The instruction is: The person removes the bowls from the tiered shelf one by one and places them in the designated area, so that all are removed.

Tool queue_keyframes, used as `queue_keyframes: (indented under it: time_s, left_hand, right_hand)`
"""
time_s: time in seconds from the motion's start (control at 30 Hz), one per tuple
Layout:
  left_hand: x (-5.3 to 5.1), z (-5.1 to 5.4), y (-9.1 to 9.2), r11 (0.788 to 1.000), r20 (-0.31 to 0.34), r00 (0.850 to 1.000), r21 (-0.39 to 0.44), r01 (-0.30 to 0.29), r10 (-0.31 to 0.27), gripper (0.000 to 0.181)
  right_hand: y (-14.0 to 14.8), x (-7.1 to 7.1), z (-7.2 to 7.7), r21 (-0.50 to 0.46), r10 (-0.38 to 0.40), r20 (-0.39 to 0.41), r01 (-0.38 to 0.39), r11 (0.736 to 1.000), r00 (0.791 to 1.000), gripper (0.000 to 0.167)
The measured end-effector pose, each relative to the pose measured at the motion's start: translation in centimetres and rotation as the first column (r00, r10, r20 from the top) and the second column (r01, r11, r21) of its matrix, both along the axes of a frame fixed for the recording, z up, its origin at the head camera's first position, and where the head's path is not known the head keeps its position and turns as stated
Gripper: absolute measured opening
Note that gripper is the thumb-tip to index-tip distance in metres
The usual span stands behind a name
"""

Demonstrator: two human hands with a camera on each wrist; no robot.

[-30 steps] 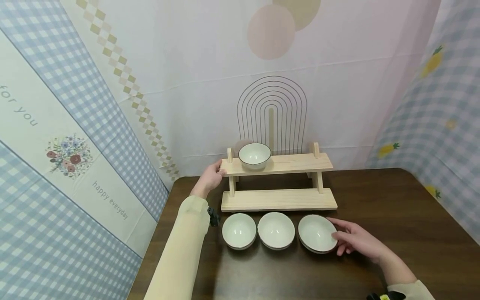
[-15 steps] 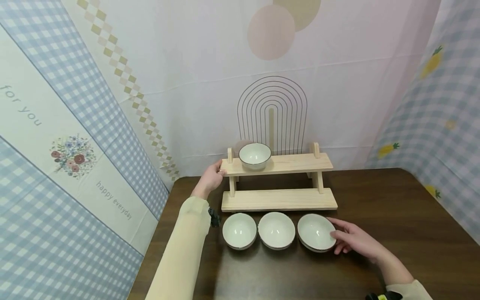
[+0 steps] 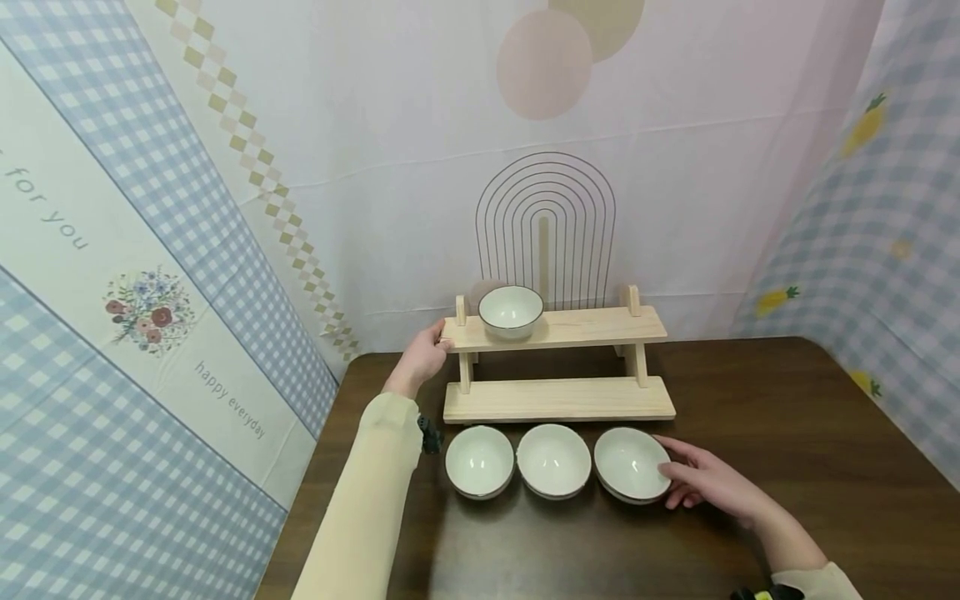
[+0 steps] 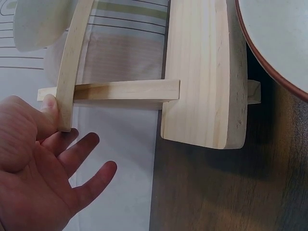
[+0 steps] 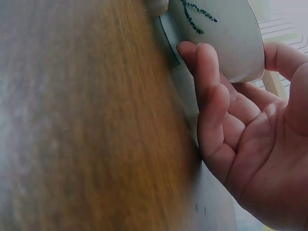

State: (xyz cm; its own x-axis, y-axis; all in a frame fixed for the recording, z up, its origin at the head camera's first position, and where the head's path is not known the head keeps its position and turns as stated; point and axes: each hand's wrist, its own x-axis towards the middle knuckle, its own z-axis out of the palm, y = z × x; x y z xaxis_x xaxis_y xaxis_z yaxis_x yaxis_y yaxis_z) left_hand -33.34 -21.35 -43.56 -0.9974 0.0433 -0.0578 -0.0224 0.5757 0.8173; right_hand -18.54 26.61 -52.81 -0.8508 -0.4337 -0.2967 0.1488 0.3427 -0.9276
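Note:
At the left end of the upper board of a two-tier wooden shelf, my left hand pinches the board's corner. The left wrist view shows the thumb on one face and other fingers spread past the end. My right hand holds the rightmost white bowl by its right side, thumb at the rim. Seen from the right wrist, curled fingers lie against the bowl's outer wall, which bears a dark green pattern. One dark-rimmed bowl sits on the upper board, towards the left.
Two more white bowls, a left one and a middle one, stand in a row before the lower board. Everything rests on a dark wooden table. A patterned cloth hangs behind and at both sides.
The rightmost bowl has shifted very slightly left, towards the middle bowl, along with my right hand. My left hand stays on the shelf corner.

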Motion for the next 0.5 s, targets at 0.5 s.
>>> queue_keyframes:
  time_s: [0.5]
  left_hand:
    - [-0.9,0.1,0.5,1.0,-0.006,1.0,-0.015,-0.027,0.026,0.063]
  right_hand:
    - [1.5,-3.0,0.5,0.024,0.102,0.006,-0.103,0.994,0.995,0.078]
